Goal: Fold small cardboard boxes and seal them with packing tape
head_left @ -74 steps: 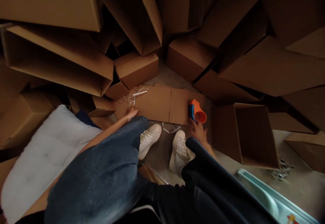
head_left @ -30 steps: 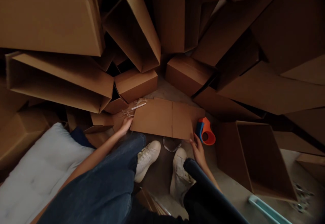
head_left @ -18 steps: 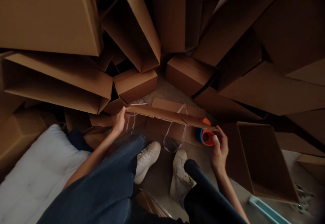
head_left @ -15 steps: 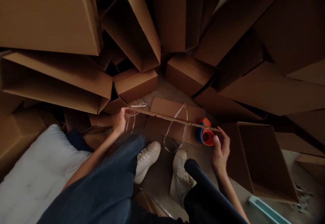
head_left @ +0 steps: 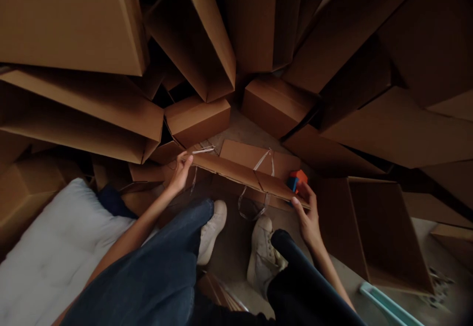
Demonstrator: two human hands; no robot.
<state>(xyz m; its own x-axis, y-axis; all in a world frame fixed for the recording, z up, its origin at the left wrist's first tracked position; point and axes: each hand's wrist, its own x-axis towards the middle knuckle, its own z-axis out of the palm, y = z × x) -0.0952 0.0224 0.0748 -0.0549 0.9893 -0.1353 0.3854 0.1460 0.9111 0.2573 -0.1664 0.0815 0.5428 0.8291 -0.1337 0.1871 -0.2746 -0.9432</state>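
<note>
Cardboard panel (head_left: pixel 225 171) is raised off the floor between the person's two hands, tilted on its long edge and bent slightly along a crease near its middle, just in front of the feet. The left hand (head_left: pixel 180 174) has its fingers curled around the panel's left end in a firm pinch. The right hand (head_left: pixel 306 220) is partly open with spread fingers, and it seems to hold the panel's right end, though the exact grip is hard to tell. As things stand, the panel is up, but pale plastic strapping (head_left: pixel 254 200) loops around it and hangs below, not free of it. A second flat cardboard sheet (head_left: pixel 244 152) lies on the concrete floor (head_left: pixel 236 131) behind it, not yet lifted. Just past the right hand, an orange-and-blue tape dispenser (head_left: pixel 297 180) shows only in part behind the panel. White sneakers (head_left: pixel 212 232) sit below, and dark trouser legs (head_left: pixel 148 267) fill the foreground. A pale quilted cushion (head_left: pixel 55 247) lies to the left, an open cardboard box (head_left: pixel 388 232) stands to the right, and large cardboard cartons (head_left: pixel 192 35) are heaped all around.
</note>
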